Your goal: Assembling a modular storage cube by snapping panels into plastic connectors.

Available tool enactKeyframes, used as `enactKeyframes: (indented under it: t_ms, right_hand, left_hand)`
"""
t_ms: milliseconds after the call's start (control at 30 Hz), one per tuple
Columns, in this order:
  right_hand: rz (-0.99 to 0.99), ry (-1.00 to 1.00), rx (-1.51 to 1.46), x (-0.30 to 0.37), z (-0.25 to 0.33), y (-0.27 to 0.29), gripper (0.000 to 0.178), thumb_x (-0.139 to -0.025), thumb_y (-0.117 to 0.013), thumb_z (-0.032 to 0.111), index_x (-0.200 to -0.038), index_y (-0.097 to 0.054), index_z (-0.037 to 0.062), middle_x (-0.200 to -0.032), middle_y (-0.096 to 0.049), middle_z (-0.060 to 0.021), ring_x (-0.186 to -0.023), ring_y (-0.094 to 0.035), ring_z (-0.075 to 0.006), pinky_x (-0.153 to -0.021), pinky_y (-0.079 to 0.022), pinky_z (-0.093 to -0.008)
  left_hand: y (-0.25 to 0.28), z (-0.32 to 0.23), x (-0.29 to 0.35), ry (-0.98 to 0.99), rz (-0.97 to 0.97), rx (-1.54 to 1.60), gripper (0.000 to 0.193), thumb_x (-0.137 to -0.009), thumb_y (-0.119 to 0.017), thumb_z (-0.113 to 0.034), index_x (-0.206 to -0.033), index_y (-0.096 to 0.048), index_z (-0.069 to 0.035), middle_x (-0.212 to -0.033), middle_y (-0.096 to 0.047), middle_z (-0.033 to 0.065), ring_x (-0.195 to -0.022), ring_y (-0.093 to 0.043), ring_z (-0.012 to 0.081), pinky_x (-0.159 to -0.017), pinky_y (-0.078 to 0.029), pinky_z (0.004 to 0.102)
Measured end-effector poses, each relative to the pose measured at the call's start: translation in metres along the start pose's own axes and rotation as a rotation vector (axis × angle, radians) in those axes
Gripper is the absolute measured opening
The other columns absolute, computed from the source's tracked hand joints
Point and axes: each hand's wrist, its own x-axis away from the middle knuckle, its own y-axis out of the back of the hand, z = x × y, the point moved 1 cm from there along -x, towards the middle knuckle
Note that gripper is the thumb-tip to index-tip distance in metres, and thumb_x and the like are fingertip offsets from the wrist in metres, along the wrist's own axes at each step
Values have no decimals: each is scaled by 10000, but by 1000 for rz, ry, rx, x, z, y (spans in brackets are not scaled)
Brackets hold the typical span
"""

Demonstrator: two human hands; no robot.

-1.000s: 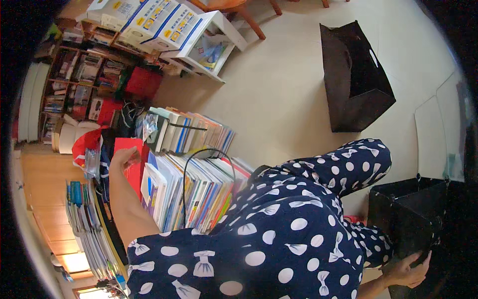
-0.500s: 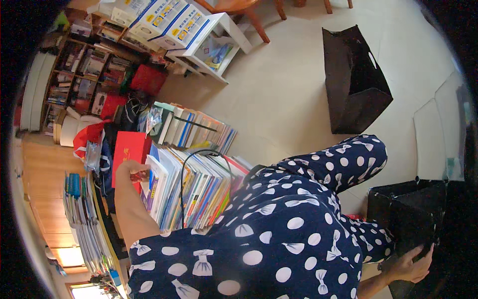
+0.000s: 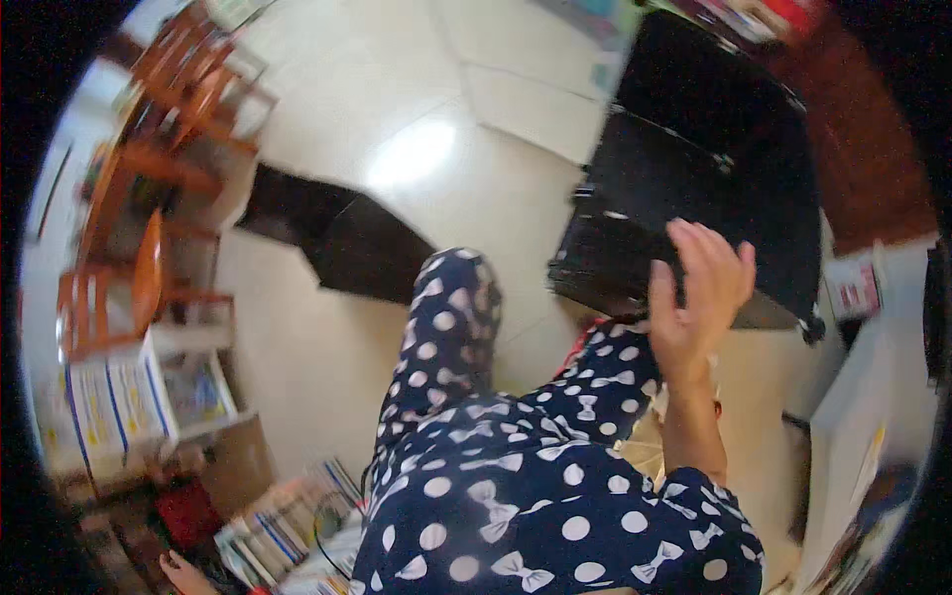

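My right hand [image 3: 699, 293] is open, thumb apart from the fingers, over the near part of a large black box [image 3: 654, 169] at the right. The picture does not settle whether the fingertips touch it. Far down at the lower left, my left hand [image 3: 180, 573] shows only in part, its visible fingers stretched out and nothing seen in them. Beside it stand rows of upright books [image 3: 273, 535], cut off by the lower edge and my body.
A black open-topped bag or bin [image 3: 342, 233] stands on the pale floor ahead of my knees. Wooden chairs [image 3: 149, 268] and a white stand [image 3: 193, 382] with white, blue and yellow boxes [image 3: 109, 407] are at the left. A brown panel [image 3: 863, 139] rises at the far right.
My view has swung to the right, bringing the black box nearer the middle. The right hand, earlier low by the box's side, is now over it. The left hand is now near the lower edge.
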Motion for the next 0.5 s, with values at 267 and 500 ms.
enactKeyframes:
  t_ms: [267, 500]
  right_hand:
    - [-350, -176, -157, 45, -29, 62, 340, -831, -640, -44, -1164, -646, 22, -1221, -652, -149, -1213, -573, -343, -1112, -357, -508]
    - [-372, -657, 56, 117, -27, 122, 338, -855, -639, -36, -1188, -638, 17, -1274, -623, -133, -1197, -583, -273, -1055, -432, -379]
  left_hand:
    - [-64, -470, -32, -660, 584, 1256, 449, -964, -572, -26, -1407, -506, -46, -1370, -555, 111, -1087, -627, 203, -926, -489, 313]
    - [66, -696, 97, -1106, 1133, 1769, 597, -888, -682, -25, -1442, -459, -40, -1406, -538, 127, -1276, -536, 241, -1061, -429, 394]
